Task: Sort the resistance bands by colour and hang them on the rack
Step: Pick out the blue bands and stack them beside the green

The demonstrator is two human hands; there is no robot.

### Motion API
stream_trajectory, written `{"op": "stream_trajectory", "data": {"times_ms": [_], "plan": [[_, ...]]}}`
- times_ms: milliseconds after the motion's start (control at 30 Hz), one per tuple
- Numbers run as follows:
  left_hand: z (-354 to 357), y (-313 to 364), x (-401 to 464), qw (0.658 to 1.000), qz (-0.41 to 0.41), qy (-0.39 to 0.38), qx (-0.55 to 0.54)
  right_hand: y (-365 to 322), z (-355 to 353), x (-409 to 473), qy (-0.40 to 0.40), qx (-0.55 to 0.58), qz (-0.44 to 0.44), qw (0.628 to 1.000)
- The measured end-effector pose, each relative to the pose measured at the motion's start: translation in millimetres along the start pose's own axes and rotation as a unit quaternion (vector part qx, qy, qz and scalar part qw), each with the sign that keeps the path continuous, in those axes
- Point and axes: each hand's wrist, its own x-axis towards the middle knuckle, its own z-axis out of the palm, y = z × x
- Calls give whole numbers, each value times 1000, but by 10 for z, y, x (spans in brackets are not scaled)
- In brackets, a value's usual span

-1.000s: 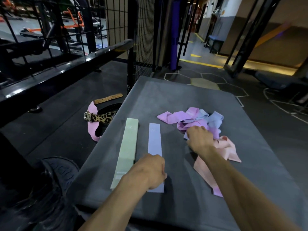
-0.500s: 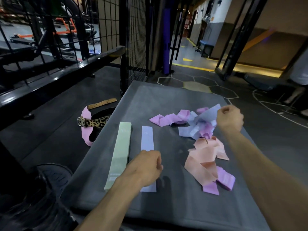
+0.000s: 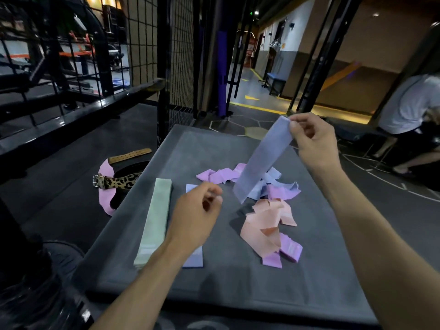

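Right hand pinching lavender band, label print unreadable

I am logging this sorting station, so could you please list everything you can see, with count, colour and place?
lifted band: one, pale blue, hanging from the right hand above the pile
flat green band: one, pale green, laid straight on the left of the mat
flat blue band: one, pale blue, beside the green one, partly hidden by the left hand
unsorted pile: several bands, purple, blue and peach, exact count unclear, middle of the mat
mat: one, dark grey
belts: leopard-print, pink and tan, on the floor left of the mat
bystander: one, white top, far right
left hand: loosely curled, holding nothing
right hand: pinches the lifted band's top
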Motion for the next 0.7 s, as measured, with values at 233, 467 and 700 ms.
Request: {"op": "stream_trajectory", "data": {"times_ms": [233,467,700], "plan": [[-51,143,-34,996,21,-27,-82,-584,-90,-573,-130,37,-46,990],[-86,238,-224,899,-127,-224,-355,-583,-42,-1027,-204,276,36,938],[-80,231,-259,943,-64,-211,-248,-426,121,-1255,-190,407,185,874]]}}
